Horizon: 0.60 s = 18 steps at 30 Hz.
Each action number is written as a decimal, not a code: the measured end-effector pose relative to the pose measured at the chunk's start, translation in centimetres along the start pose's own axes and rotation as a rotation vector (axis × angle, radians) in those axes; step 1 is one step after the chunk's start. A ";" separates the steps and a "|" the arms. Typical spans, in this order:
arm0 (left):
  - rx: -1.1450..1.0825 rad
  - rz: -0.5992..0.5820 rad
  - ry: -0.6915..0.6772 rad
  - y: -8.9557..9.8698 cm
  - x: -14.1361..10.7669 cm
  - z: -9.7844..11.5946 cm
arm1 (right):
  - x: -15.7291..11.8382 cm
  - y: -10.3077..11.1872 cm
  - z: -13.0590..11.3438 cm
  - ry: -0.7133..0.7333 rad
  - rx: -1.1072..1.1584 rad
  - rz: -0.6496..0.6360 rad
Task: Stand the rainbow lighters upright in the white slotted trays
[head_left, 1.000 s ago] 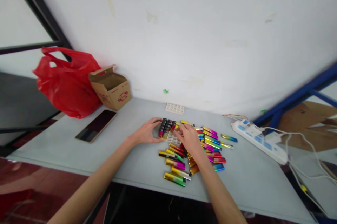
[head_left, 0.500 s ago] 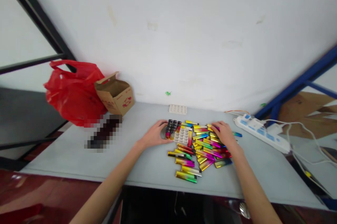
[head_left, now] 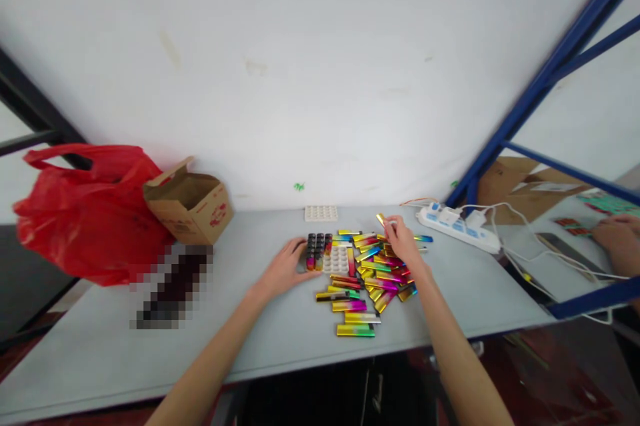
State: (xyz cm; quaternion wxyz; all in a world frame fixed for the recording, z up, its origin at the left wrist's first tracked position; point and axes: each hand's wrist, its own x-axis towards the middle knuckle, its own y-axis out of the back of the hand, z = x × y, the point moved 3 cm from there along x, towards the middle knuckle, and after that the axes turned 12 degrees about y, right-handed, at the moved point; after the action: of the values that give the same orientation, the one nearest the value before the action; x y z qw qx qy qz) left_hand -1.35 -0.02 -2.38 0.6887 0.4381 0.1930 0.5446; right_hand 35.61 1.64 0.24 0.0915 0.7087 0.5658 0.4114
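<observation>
My left hand (head_left: 286, 271) is wrapped round the left end of a white tray (head_left: 336, 262) with round pockets, thumb along its near edge. Black-topped lighters (head_left: 319, 241) stand upright in the tray's left part, while pockets on its right are bare. Between the fingers of my right hand (head_left: 401, 239), a gold-coloured lighter (head_left: 381, 219) is pinched, lifted above the far side of a heap of shiny multicoloured lighters (head_left: 380, 266). Several more loose lighters (head_left: 350, 306) lie in front of the tray.
Against the wall lies a second white tray (head_left: 321, 213). An open cardboard box (head_left: 193, 206) and a red plastic bag (head_left: 95, 213) stand at the left. On the right are a power strip (head_left: 457, 229) with cables and a blue frame (head_left: 530, 106). Another person's hand (head_left: 620, 239) shows beyond it.
My right hand has risen off the heap with a lighter in its fingers. My left hand stays at the tray. The view has turned to the right, bringing another person's hand into sight.
</observation>
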 end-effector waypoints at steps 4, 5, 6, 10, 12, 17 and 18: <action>-0.005 0.003 0.016 0.3 0.0 0.2 | -0.5 -0.4 -1.4 -0.037 0.222 0.121; -0.009 0.004 0.021 0.4 -0.1 0.3 | -0.5 -0.6 -1.7 -0.050 0.272 0.125; -0.014 0.007 0.027 0.5 -0.1 0.3 | -0.5 -0.9 -2.1 -0.054 0.313 0.116; -0.013 0.023 0.057 0.5 0.0 0.4 | -0.1 -1.9 -4.1 0.012 0.488 0.002; -0.002 0.038 0.064 0.4 0.0 0.5 | 0.1 -2.5 -5.3 0.009 0.636 -0.087; 0.023 0.056 0.048 0.5 0.0 1.0 | 0.2 -4.0 -7.5 -0.152 0.951 -0.191; 0.030 0.056 0.043 0.5 0.0 1.1 | 0.2 -4.4 -7.7 -0.188 0.974 -0.198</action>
State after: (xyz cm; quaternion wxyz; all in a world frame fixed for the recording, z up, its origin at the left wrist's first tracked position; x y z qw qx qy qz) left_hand -0.80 -0.42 -1.38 0.6620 0.4421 0.2034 0.5700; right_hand 27.16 0.71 2.66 -0.1605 0.6462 0.7457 0.0235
